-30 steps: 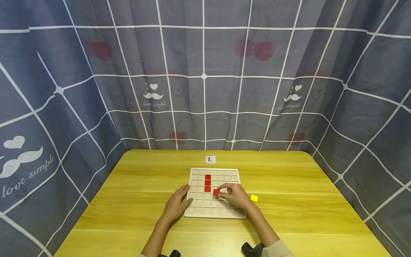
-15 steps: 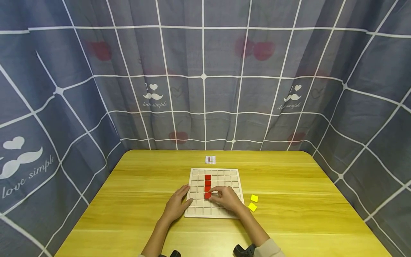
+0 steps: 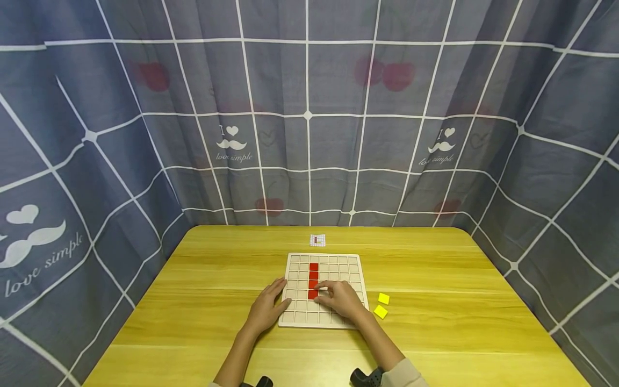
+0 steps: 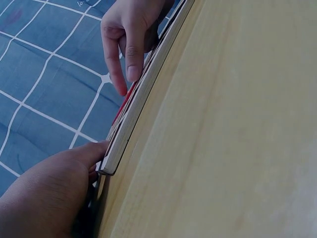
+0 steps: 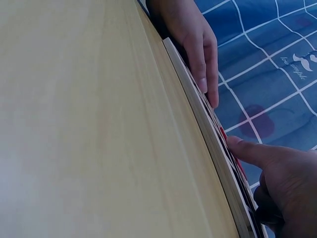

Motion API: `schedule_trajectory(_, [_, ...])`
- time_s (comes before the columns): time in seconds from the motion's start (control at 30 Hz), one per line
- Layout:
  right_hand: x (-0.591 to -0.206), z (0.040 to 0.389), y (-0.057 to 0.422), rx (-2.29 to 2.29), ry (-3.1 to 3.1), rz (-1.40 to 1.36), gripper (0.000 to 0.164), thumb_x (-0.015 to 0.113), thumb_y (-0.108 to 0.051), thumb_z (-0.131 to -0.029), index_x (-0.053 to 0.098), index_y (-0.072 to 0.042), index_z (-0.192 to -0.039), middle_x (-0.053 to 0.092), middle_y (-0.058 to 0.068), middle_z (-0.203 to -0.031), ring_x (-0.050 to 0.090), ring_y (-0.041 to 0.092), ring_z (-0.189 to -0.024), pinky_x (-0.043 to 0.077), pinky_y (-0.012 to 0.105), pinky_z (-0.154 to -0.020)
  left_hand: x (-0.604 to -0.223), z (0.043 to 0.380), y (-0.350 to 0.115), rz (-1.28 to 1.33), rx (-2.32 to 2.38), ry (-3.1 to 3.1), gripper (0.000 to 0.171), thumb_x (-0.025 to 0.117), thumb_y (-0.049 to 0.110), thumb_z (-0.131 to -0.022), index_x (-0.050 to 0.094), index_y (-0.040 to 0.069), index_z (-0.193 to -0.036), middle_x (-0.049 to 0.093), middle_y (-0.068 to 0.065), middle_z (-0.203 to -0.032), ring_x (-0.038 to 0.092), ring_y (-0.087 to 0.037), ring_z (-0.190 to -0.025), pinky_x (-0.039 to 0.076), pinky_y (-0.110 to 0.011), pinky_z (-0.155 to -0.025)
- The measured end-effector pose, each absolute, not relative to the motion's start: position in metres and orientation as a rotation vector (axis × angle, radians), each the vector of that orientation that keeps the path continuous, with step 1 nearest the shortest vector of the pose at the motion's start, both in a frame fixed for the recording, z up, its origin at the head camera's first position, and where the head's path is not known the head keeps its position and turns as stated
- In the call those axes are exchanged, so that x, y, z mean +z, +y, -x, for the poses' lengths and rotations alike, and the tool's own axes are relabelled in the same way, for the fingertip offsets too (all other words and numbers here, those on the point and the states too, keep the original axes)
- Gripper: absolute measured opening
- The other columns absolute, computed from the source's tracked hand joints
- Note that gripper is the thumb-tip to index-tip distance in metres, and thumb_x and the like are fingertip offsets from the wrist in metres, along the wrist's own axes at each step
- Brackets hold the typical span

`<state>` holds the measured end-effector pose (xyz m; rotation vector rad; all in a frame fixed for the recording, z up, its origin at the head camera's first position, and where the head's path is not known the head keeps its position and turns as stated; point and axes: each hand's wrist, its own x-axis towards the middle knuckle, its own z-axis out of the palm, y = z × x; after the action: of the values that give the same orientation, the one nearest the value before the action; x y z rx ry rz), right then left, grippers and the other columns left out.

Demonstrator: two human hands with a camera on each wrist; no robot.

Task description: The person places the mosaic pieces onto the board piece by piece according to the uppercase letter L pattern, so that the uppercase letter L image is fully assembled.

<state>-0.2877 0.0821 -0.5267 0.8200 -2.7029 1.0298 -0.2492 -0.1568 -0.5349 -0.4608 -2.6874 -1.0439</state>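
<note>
A pale wooden grid board (image 3: 343, 269) lies on the table, with several red square tiles (image 3: 314, 275) in one column of its cells. My right hand (image 3: 342, 299) is over the board, its thumb and forefinger pinching the lowest red tile (image 3: 311, 294) at its right side. That tile appears level in its cell, directly below the others. My left hand (image 3: 263, 310) rests at the board's left edge, thumb and fingers extended and touching the rim. In the left wrist view, a thin strip of red (image 4: 124, 105) shows under the right fingertips.
Two yellow square tiles (image 3: 383, 298) lie on the table just right of the board. Behind the board is a small card (image 3: 317, 240) printed with a grid and a red mark. A checked curtain (image 3: 309, 140) surrounds the wooden table (image 3: 459, 301).
My right hand moved left with a red tile and brought it into the cell below the other red ones. The second yellow tile came into view. My left hand stayed put.
</note>
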Motion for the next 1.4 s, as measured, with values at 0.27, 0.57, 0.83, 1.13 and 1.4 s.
schedule_trajectory(0.27, [-0.525, 0.283, 0.101, 1.155, -2.683, -0.826, 0.027, 0.071, -0.031, -0.081, 0.07, -0.018, -0.105, 0.03, -0.013, -0.048, 0.022, 0.001, -0.044, 0.023, 0.018, -0.04, -0.535, 0.249, -0.157, 0.473, -1.041, -2.682, 0.054, 0.061, 0.026, -0.089, 0.047, -0.001, -0.133, 0.042, -0.015, -0.139, 0.036, -0.035, -0.129, 0.027, -0.05, -0.106])
schedule_trajectory(0.57, [-0.521, 0.277, 0.152, 1.24, -2.629, -0.725, 0.023, 0.071, -0.027, -0.081, 0.071, -0.015, -0.102, 0.03, -0.011, -0.046, 0.022, 0.0, -0.039, 0.025, 0.017, -0.038, -0.535, 0.248, -0.157, 0.489, -1.026, -2.669, 0.054, 0.061, 0.026, -0.089, 0.047, -0.002, -0.132, 0.043, -0.016, -0.138, 0.037, -0.038, -0.127, 0.029, -0.053, -0.103])
schedule_trajectory(0.83, [-0.52, 0.274, 0.198, 1.244, -2.616, -0.611, 0.024, 0.072, -0.024, -0.08, 0.071, -0.015, -0.102, 0.031, -0.007, -0.048, 0.021, -0.001, -0.041, 0.024, 0.017, -0.038, -0.535, 0.25, -0.156, 0.488, -1.012, -2.675, 0.054, 0.06, 0.026, -0.089, 0.047, -0.001, -0.133, 0.043, -0.015, -0.138, 0.037, -0.038, -0.126, 0.029, -0.052, -0.103])
schedule_trajectory(1.13, [-0.526, 0.267, 0.236, 1.147, -2.652, -0.45, 0.027, 0.073, -0.027, -0.079, 0.07, -0.015, -0.103, 0.032, -0.007, -0.047, 0.021, 0.002, -0.041, 0.024, 0.019, -0.038, -0.533, 0.25, -0.157, 0.492, -1.01, -2.674, 0.054, 0.06, 0.027, -0.089, 0.047, -0.002, -0.133, 0.043, -0.015, -0.139, 0.037, -0.04, -0.126, 0.03, -0.054, -0.102])
schedule_trajectory(1.4, [-0.529, 0.261, 0.248, 1.074, -2.788, -0.386, 0.032, 0.074, -0.036, -0.075, 0.07, -0.019, -0.102, 0.035, -0.006, -0.049, 0.023, 0.006, -0.043, 0.023, 0.019, -0.041, -0.534, 0.25, -0.157, 0.484, -1.015, -2.678, 0.054, 0.06, 0.027, -0.089, 0.047, -0.001, -0.133, 0.043, -0.015, -0.139, 0.037, -0.041, -0.126, 0.03, -0.054, -0.102])
